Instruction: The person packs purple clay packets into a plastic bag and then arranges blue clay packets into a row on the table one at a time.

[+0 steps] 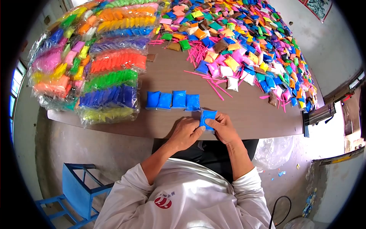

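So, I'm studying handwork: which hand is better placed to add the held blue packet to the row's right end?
Probably the right hand: its thumb lies across the held packet, and it sits beyond the right end of the blue row. The left hand is at the packet's left edge.

"What clothes do we see?"

"We see a white top (202,191), softly creased, its loose sleeves (127,185) stopping short of the wrists."

"And the chest marking?"

"We make out a rounded red emblem (162,202) with pale curved strokes; the dark lettering (167,194) next to it is too small for us."

"Below, we see black trousers (249,147). Left hand (187,133) and right hand (223,128) are bare."
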